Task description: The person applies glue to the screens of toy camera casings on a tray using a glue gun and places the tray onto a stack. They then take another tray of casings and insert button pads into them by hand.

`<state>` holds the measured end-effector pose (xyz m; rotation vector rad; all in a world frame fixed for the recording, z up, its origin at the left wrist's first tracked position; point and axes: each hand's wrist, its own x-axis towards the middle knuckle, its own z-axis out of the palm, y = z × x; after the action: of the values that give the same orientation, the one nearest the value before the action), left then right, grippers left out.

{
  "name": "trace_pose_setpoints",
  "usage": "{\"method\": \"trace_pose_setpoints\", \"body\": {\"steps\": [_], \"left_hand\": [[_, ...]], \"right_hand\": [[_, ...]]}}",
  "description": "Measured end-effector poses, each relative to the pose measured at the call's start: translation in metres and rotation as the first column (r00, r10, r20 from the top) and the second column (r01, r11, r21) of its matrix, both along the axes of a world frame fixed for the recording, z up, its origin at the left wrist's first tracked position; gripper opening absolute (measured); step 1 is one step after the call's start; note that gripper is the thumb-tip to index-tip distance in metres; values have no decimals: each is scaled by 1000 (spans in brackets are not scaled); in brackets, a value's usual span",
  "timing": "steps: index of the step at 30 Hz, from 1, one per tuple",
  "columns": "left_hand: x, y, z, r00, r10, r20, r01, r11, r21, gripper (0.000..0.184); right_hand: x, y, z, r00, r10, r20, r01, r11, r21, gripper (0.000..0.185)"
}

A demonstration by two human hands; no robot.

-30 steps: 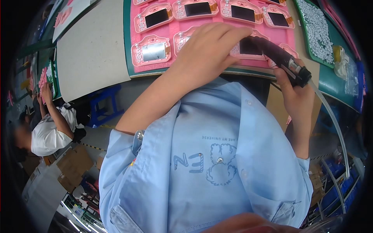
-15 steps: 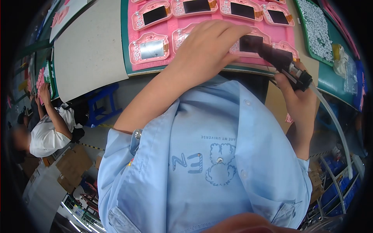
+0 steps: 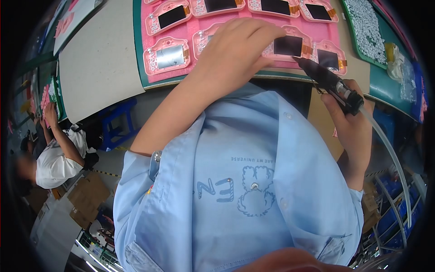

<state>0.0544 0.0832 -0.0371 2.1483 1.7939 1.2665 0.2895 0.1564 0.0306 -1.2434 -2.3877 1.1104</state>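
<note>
My right hand (image 3: 350,106) is wrapped round a black air gun (image 3: 324,77) with a pale hose (image 3: 393,147) trailing from its rear. Its tapered tip points at the lower edge of a pink console shell (image 3: 286,58) that has a dark screen (image 3: 288,45). My left hand (image 3: 235,52) reaches over the front row, fingers stretched and thumb apart, at the left end of that same shell. Partly under the left hand lies another shell (image 3: 198,43). To its left, a shell with a silvery screen (image 3: 170,57) rests on the pink mat.
More shells with dark screens (image 3: 274,6) form a row behind. A green tray of small white parts (image 3: 364,29) stands at the right, beside a clear plastic bag (image 3: 408,86). Grey board (image 3: 99,54) covers the table at left. A seated person (image 3: 61,156) works at far left.
The air gun's tip has moved down and slightly left, off the dark screen to the shell's lower edge. My right hand has lowered with it. The left hand stays nearly in place.
</note>
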Motion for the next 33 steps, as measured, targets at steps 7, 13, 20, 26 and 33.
{"method": "trace_pose_setpoints", "body": {"steps": [7,13,20,26,33], "left_hand": [[-1,0,-2,1000,-9,11,9,1000,-17,48],[-1,4,-8,1000,-20,-17,19,999,-31,50],[-8,-3,7,1000,-1,-20,0,998,-57,55],[9,11,17,998,-67,6,67,997,-38,56],[55,48,3,987,-145,-69,142,989,-40,53]], "right_hand": [[1,0,-4,999,-6,-44,8,999,51,33],[-13,-8,2,997,-27,67,18,990,138,33],[-5,9,-20,832,-290,-473,166,943,-287,27],[42,34,-25,883,-283,-375,181,942,-284,32],[65,42,-27,911,-287,-295,195,932,-305,31]]}}
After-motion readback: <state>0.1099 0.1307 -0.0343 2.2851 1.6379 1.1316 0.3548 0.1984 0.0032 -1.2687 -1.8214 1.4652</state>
